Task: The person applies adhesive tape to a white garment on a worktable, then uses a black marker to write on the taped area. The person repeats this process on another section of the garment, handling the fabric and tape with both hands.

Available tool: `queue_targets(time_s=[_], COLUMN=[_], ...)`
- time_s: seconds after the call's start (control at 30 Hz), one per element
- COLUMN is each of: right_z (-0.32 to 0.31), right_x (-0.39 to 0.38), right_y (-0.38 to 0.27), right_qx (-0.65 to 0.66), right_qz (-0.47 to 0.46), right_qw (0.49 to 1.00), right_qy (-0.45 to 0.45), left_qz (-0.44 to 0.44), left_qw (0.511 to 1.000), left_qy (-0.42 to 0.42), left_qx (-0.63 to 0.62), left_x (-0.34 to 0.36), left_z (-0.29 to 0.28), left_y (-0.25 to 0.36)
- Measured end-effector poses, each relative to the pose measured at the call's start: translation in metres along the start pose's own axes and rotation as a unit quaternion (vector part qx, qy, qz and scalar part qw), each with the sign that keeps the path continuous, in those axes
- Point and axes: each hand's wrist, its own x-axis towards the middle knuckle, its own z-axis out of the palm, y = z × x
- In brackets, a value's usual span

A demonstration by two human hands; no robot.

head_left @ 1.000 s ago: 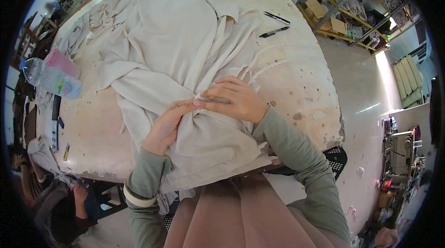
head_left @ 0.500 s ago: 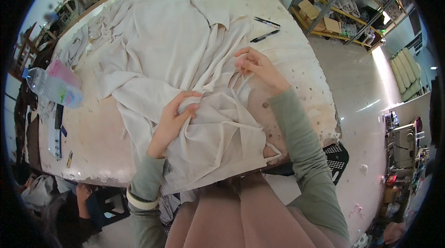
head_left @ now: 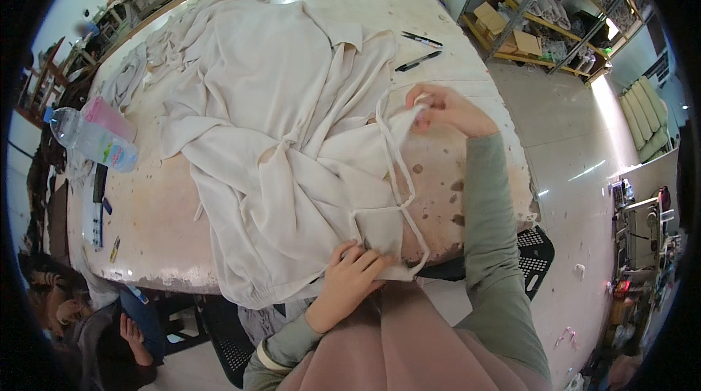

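A cream-coloured garment [head_left: 248,84] of thin cloth lies in loose folds over the table. My right hand [head_left: 449,110] pinches an edge of it at the right, lifting that part off the tabletop. From near there a thin cream fabric tie [head_left: 400,172] hangs in a long loop down toward the front edge. My left hand [head_left: 354,278] grips the near hem beside the table's front edge, fingers curled over the cloth; the thumb is mostly hidden.
Two black pens [head_left: 418,61] lie beyond my right hand on the pale, stained table [head_left: 161,223]. At the left are a clear bottle [head_left: 95,139], a pink container [head_left: 109,117] and a small yellow tool [head_left: 115,248]. Another person's hand [head_left: 131,330] shows at lower left. Shelving [head_left: 540,18] stands at far right.
My left hand has moved from the middle of the garment down and right to its near hem. My right hand has gone right, drawing the cloth edge and tie outward.
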Motion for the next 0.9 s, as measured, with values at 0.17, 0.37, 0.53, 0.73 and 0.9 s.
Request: queue_targets(time_s=[0.17,0.37,0.53,0.73,0.9], right_z=[-0.01,0.017,0.003,0.023,0.091], right_x=[0.001,0.028,0.032,0.041,0.031], right_y=[0.002,0.028,0.042,0.028,-0.029], right_qx=[0.396,0.371,0.119,-0.008,0.064], right_qz=[-0.09,0.006,0.143,0.058,0.097], right_qw=[0.911,0.904,0.942,0.948,0.992], right_qy=[0.075,0.214,0.278,0.313,0.053], left_qz=[-0.108,-0.375,-0.499,-0.457,-0.333], left_qw=[0.899,0.637,0.62,0.822,0.898], left_qy=[0.125,0.464,0.404,0.338,0.275], left_qx=[-0.406,-0.488,-0.45,0.038,-0.083], left_x=[-0.065,-0.129,-0.163,-0.134,-0.057], left_z=[-0.035,-0.076,-0.106,-0.118,-0.138], left_y=[-0.011,-0.037,-0.066,-0.07,-0.056])
